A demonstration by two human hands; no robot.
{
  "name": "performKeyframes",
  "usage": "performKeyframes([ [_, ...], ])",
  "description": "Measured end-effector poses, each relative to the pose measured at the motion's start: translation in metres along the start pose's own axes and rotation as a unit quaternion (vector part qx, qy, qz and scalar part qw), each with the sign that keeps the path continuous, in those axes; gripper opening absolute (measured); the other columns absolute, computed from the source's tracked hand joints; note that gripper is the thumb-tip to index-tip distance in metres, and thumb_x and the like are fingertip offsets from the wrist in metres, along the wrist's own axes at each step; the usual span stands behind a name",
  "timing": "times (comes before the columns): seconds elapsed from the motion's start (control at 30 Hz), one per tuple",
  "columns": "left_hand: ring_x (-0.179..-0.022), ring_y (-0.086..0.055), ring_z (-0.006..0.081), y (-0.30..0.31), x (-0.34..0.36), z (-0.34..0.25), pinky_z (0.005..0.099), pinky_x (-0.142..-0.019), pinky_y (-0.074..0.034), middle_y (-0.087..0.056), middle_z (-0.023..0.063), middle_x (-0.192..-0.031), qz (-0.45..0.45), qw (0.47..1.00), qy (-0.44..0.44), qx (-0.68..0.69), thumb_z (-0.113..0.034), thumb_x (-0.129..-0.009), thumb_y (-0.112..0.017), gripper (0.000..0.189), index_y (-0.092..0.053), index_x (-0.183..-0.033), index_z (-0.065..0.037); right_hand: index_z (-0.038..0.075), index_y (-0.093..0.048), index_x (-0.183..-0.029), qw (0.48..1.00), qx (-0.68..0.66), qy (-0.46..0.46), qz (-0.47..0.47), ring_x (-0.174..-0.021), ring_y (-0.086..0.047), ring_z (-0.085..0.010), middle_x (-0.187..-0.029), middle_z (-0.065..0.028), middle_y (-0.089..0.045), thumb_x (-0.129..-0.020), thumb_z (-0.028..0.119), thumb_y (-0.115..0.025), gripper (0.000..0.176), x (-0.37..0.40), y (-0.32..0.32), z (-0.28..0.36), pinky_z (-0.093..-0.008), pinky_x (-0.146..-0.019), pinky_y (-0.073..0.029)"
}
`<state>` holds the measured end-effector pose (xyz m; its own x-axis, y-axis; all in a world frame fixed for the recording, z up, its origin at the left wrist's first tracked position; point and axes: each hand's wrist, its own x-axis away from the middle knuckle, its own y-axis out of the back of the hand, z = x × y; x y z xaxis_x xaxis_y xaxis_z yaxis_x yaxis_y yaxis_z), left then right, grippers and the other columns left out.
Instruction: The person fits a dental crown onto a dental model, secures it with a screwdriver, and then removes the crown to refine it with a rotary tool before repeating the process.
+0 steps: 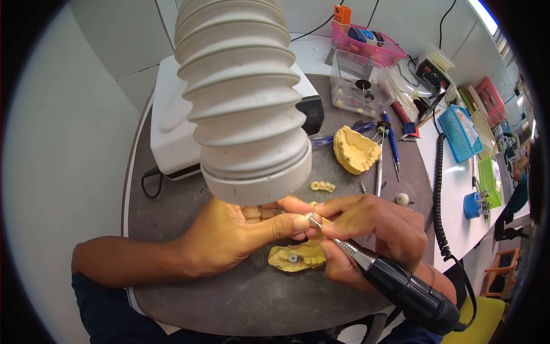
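left hand [229,236] pinches tiny part [303,219] | right hand [381,229] grips handpiece [404,289] | model [285,259] just below both

The hose [246,103] hangs over the table [229,298], just above the left hand [229,235] and the right hand [372,229], which holds a handpiece [401,286]. The near cast [292,258] lies on the table under the hands. The far cast [356,150] lies behind them to the right, before a box [358,80].

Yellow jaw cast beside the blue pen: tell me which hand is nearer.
Right. The right hand lies below the cast; the left hand is farther, lower left.
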<state>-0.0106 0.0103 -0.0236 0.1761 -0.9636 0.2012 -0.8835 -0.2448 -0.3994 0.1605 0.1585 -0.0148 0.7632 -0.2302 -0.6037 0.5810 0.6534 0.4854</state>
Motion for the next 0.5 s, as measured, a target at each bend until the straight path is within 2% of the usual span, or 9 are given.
performKeyframes([
  [0.5,-0.102,-0.072,0.0186,0.0000,-0.0010,-0.0011,0.0315,-0.093,-0.060,-0.071,0.0165,-0.112,0.014,1.000,0.004,-0.020,0.000,-0.100,-0.066,0.013,-0.061,-0.112,0.000,0.001,-0.072,-0.089,1.000,-0.009,-0.025,0.015,-0.076,-0.078,-0.0216,-0.091,-0.0133,-0.077,-0.071,0.001,-0.083,0.021,-0.0002,0.0053,0.0033,-0.0297,-0.070,-0.063],
])
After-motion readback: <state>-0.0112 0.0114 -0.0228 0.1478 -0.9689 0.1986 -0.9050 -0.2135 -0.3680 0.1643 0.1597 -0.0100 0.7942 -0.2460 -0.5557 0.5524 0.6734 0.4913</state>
